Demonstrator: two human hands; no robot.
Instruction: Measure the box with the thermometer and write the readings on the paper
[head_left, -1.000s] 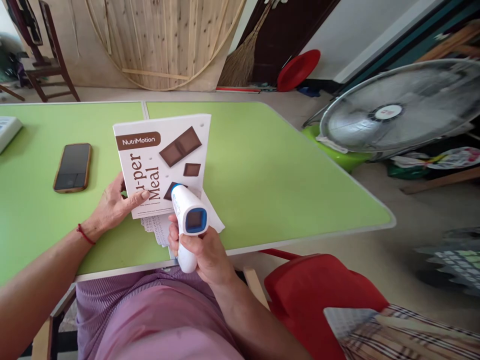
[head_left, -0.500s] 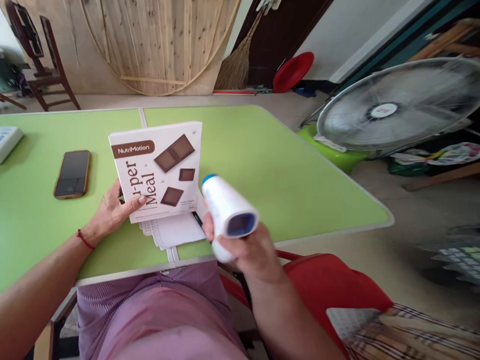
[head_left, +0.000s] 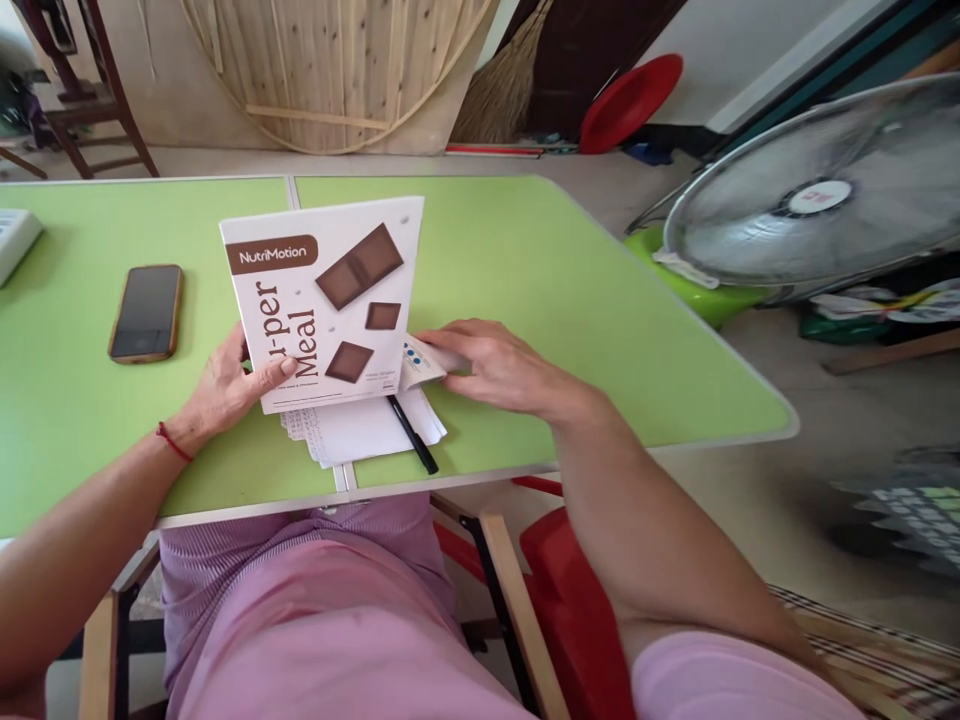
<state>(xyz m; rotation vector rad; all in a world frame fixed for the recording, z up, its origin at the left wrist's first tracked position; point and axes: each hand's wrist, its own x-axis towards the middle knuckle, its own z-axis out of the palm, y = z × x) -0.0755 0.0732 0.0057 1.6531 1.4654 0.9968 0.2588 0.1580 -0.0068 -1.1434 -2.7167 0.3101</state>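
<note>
My left hand [head_left: 241,378] holds a white NutriMotion box [head_left: 349,350] upright over the table, its thumb across the front and its fingers behind. Pictures of chocolate pieces cover the box face. At the box's lower right edge, my right hand [head_left: 499,365] pinches a white thing with blue dots [head_left: 421,362]. The box hides part of that thing, so I cannot tell its full shape. Below lie sheets of white paper [head_left: 360,435], some with writing on them. A black pen [head_left: 412,435] rests across the sheets, its end sticking out toward me.
A phone in a brown case [head_left: 147,312] lies on the green table [head_left: 495,240], left of the box. Part of a white device [head_left: 16,240] shows at the table's left edge. A large fan [head_left: 817,195] stands beyond the right side, and a red chair [head_left: 566,600] is close by my right.
The white handheld device with a blue tip is out of sight. My right hand has moved up to the box's edge, where it now pinches the blue-dotted thing. The left hand keeps its hold.
</note>
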